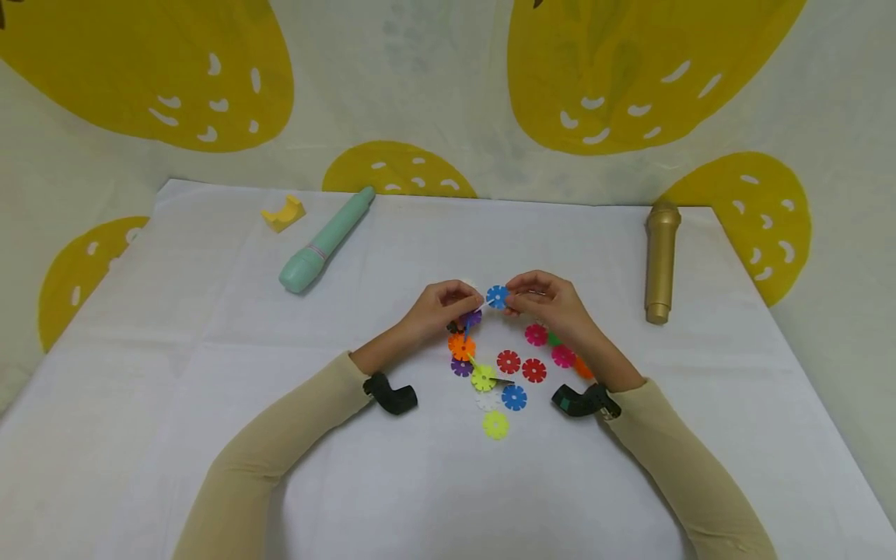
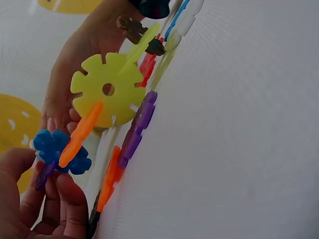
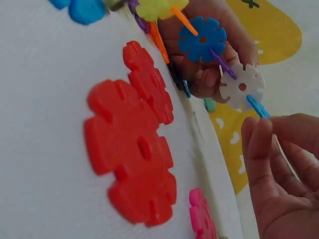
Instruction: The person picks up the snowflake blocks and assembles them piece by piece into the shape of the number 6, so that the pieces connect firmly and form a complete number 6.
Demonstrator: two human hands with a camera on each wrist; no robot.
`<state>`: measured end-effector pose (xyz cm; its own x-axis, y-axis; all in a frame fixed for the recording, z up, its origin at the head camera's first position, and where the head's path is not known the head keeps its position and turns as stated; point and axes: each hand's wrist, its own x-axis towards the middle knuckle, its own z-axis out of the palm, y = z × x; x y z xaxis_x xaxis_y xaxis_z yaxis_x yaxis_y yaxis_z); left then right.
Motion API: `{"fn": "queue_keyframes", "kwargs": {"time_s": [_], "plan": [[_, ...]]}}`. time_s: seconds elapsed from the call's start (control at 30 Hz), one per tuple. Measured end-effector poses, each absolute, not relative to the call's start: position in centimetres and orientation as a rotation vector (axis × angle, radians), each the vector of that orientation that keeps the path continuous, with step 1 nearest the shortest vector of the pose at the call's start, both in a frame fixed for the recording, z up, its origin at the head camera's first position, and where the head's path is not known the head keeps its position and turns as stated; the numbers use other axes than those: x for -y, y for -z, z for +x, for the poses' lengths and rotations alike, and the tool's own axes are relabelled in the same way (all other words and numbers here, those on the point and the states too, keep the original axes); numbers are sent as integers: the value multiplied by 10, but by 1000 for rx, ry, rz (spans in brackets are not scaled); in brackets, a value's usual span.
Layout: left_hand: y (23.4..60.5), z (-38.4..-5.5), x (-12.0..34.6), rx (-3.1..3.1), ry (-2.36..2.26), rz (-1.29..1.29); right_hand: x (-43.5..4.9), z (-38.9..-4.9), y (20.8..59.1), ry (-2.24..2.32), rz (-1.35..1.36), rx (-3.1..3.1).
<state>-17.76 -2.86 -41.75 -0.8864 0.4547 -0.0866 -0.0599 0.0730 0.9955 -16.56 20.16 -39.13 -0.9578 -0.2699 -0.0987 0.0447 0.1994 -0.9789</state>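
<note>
A chain of notched plastic discs hangs from the left hand (image 1: 442, 305), whose fingers grip it near its upper end. In the right wrist view its white disc (image 3: 242, 85) joins a purple disc (image 3: 223, 64), then a blue disc (image 3: 203, 40), an orange disc (image 3: 184, 21) and a yellow disc (image 3: 159, 7). Between thumb and fingers the right hand (image 1: 553, 303) pinches a light blue disc (image 1: 497, 297), its edge against the white one. Fingers partly hide exactly where the left hand holds the chain. A brown disc (image 2: 133, 31) is at the chain's lower end.
Loose discs lie below the hands, including two red discs (image 1: 521, 365), a blue disc (image 1: 514, 397) and a yellow-green disc (image 1: 495, 425). Pink discs (image 1: 536, 334) lie by the right wrist. Farther off are a green microphone (image 1: 329, 239), a gold microphone (image 1: 660, 264) and a yellow curved block (image 1: 284, 214).
</note>
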Motion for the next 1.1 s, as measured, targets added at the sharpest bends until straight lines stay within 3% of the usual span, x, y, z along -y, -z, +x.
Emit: {"fn": "queue_keyframes", "kwargs": {"time_s": [0.57,1.1], "plan": [[419,-178,29,-2067,-1818,410,-203,-165,387,1647,-343,-2251],[418,-179,30,-2043,-1914,352,-221,-170,389,1132,-853,-2060]]}}
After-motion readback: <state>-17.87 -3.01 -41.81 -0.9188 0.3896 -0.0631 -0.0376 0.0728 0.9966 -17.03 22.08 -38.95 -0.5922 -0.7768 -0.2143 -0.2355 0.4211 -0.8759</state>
